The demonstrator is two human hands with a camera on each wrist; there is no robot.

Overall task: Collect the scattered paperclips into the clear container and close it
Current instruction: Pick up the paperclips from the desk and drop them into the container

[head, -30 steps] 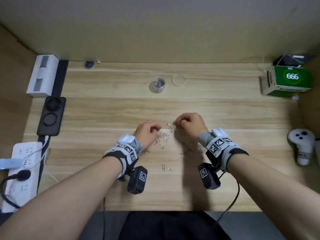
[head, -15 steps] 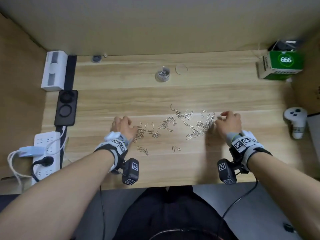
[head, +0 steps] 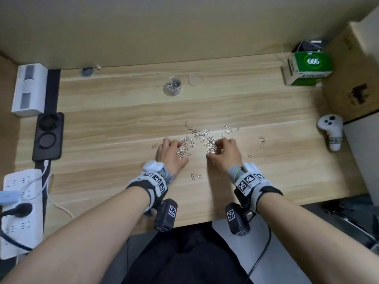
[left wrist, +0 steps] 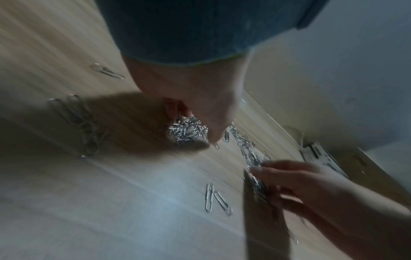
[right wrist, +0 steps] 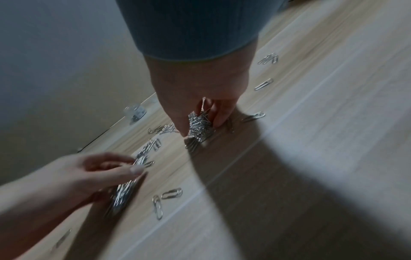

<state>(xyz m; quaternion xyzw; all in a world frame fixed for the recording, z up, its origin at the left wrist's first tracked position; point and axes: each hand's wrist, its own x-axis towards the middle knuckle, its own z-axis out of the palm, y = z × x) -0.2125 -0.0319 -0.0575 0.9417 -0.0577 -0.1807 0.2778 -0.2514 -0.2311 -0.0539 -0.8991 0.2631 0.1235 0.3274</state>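
Note:
A heap of silver paperclips (head: 202, 138) lies mid-table between my hands. My left hand (head: 176, 148) curls round a bunch of paperclips (left wrist: 188, 131) at the heap's left side. My right hand (head: 215, 149) pinches another bunch of paperclips (right wrist: 198, 125) between thumb and fingers on the right. Stray clips lie apart: a pair (head: 195, 176) near my wrists, a few more (head: 262, 140) off to the right. The clear container (head: 172, 86) stands uncovered near the back edge with some clips inside. Its round clear lid (head: 195, 79) lies flat just to its right.
A green box (head: 307, 68) sits at the back right and a white controller (head: 330, 132) at the right edge. On the left are a black charging pad (head: 48, 136), a white power strip (head: 20, 206) with cables and a white box (head: 28, 89).
Half a second ago my hands were wide apart at the ends of a spread row of clips. They have come together at the middle, drawing the clips into a tighter heap.

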